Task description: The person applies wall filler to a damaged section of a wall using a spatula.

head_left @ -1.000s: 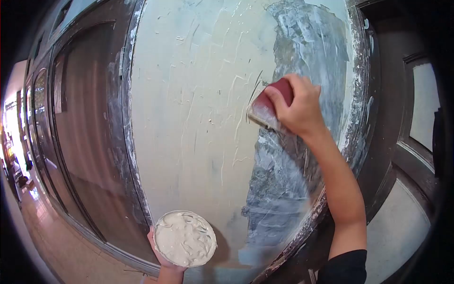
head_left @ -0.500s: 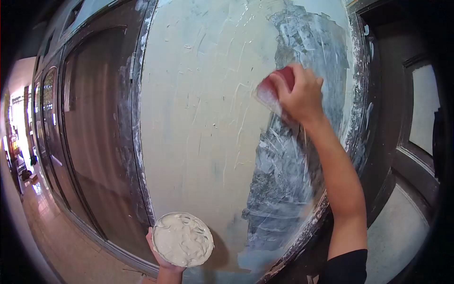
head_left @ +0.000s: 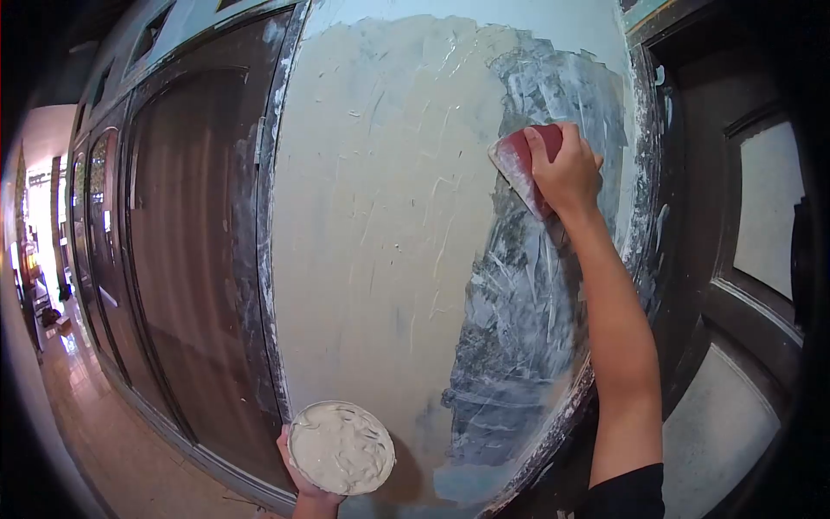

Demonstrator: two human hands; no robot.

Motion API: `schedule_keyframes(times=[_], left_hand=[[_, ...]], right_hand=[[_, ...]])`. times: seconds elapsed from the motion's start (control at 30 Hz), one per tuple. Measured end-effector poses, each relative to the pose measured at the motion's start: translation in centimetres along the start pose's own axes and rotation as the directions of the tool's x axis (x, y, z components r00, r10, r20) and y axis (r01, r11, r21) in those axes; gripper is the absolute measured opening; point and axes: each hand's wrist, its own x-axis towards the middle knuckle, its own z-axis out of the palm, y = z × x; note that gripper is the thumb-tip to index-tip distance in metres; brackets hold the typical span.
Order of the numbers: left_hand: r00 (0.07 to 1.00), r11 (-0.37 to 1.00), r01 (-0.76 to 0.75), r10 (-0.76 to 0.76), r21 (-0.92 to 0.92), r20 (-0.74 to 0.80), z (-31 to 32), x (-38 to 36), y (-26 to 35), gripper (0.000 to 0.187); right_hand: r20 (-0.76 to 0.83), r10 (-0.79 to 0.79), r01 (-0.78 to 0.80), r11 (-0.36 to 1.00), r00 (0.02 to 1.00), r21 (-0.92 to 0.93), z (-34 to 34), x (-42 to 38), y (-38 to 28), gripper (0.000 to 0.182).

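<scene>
Paste (head_left: 372,233) coats the wall (head_left: 450,9) beside a blue-grey patch (head_left: 510,320), near glossy floor (head_left: 112,406). Right hand (head_left: 566,173) grips a red spreader (head_left: 519,166); left hand's (head_left: 304,474) fingers cup a bowl (head_left: 363,492).

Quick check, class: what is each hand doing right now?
Left hand: closed around a round container of pale, creamy paste.
Right hand: closed on a dark red, flat spreader, held at the wall.

Red spreader (head_left: 538,160) in the right hand (head_left: 566,173), against the partly coated wall (head_left: 372,216).
</scene>
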Motion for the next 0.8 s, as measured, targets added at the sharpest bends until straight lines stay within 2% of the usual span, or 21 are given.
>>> schedule_keyframes(times=[0.07,0.13,0.27,0.3,0.33,0.4,0.43,0.5,0.53,0.57,0.6,0.63,0.67,0.73,0.8], left_hand=[[1.000,1.000,-0.001,0.001,0.004,-0.004,-0.4,-0.6,0.6,0.081],[1.000,1.000,-0.012,0.012,-0.014,-0.007,-0.9,-1.0,1.0,0.080],[0.998,0.999,-0.032,0.031,-0.012,-0.052,-1.4,-1.9,2.4,0.080],[0.998,1.000,-0.028,0.029,0.008,-0.056,-1.4,-2.2,2.5,0.080],[0.998,1.000,-0.022,0.023,0.013,-0.064,-1.6,-2.5,2.6,0.080],[0.993,1.000,-0.017,0.018,0.013,-0.112,-2.4,-2.8,2.7,0.080],[0.996,0.999,-0.029,0.027,-0.018,-0.090,-2.7,-3.2,2.8,0.079],[0.997,0.999,0.015,-0.017,-0.038,-0.069,-3.9,-3.2,2.9,0.080],[0.998,0.998,0.044,-0.046,-0.055,-0.033,-4.3,-3.3,2.8,0.081],[0.996,0.993,0.093,-0.094,-0.075,-0.006,-4.0,-3.5,2.8,0.082],[0.995,0.992,0.100,-0.102,-0.083,-0.018,-3.8,-3.5,2.6,0.082],[0.992,0.985,0.129,-0.127,-0.116,0.028,-4.0,-3.3,2.3,0.079],[0.986,0.976,0.162,-0.152,-0.148,0.074,-4.2,-3.1,1.8,0.076],[0.986,0.978,0.166,-0.163,-0.126,0.031,-5.0,-3.0,0.6,0.075],[0.979,0.970,0.205,-0.201,-0.129,0.039,-5.5,-2.8,0.0,0.074]], right_hand=[[-0.024,0.028,-0.026,0.999,0.999,0.043,-0.1,-1.5,-0.1,0.044],[0.116,-0.245,0.230,0.965,0.962,0.128,-0.7,-4.8,-1.2,0.049],[0.189,-0.278,0.281,0.960,0.942,0.011,-0.6,-3.4,-1.8,0.052],[0.098,-0.086,0.092,0.994,0.991,-0.055,-0.5,-1.5,-1.1,0.051],[0.000,0.109,-0.109,0.988,0.994,-0.106,-0.6,-0.2,-0.4,0.050],[-0.113,0.149,-0.147,0.989,0.982,0.021,-1.9,0.2,-0.3,0.050],[-0.121,0.168,-0.148,0.976,0.978,0.160,-2.5,-0.6,-0.6,0.048],[0.041,0.274,-0.263,0.857,0.961,0.444,-5.3,-4.6,-3.8,0.039],[0.267,0.278,-0.385,0.700,0.923,0.601,-6.6,-7.7,-5.9,0.030],[0.490,0.230,-0.529,0.541,0.841,0.654,-8.6,-11.1,-8.5,0.025],[0.715,0.125,-0.681,0.452,0.688,0.576,-10.2,-14.3,-10.5,0.027],[0.796,-0.026,-0.704,0.449,0.605,0.550,-9.5,-19.4,-11.3,0.030],[0.862,-0.020,-0.748,0.486,0.507,0.452,-10.7,-22.0,-13.6,0.036],[0.959,-0.052,-0.859,0.434,0.277,0.272,-10.1,-27.3,-15.8,0.032],[0.973,-0.040,-0.843,0.492,0.226,0.216,-9.7,-31.6,-16.9,0.036]])
